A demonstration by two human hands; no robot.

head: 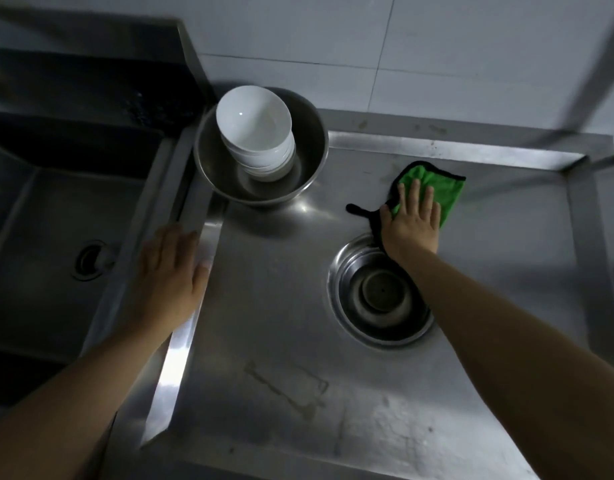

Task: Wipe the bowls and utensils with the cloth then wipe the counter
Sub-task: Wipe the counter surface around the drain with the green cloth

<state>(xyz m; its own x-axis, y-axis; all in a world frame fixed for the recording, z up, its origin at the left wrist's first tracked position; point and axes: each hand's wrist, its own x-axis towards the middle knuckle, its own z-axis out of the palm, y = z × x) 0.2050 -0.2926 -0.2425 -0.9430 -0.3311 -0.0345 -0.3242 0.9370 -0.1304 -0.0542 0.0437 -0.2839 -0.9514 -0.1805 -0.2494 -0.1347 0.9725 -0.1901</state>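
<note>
White bowls (255,128) sit stacked inside a steel basin (309,147) at the surface's (270,289) back left corner. Right hand (414,223) presses flat, fingers straight, on the green cloth (444,188) — just behind the round drain (378,296). Left hand (170,271) rests open on the raised edge (180,341) beside a sink (49,237).

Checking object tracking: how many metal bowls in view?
2. One metal bowl at the counter's back left holds a stack of white bowls. The other metal bowl sits mid-counter, partly under the right forearm. More could be hidden.
</note>
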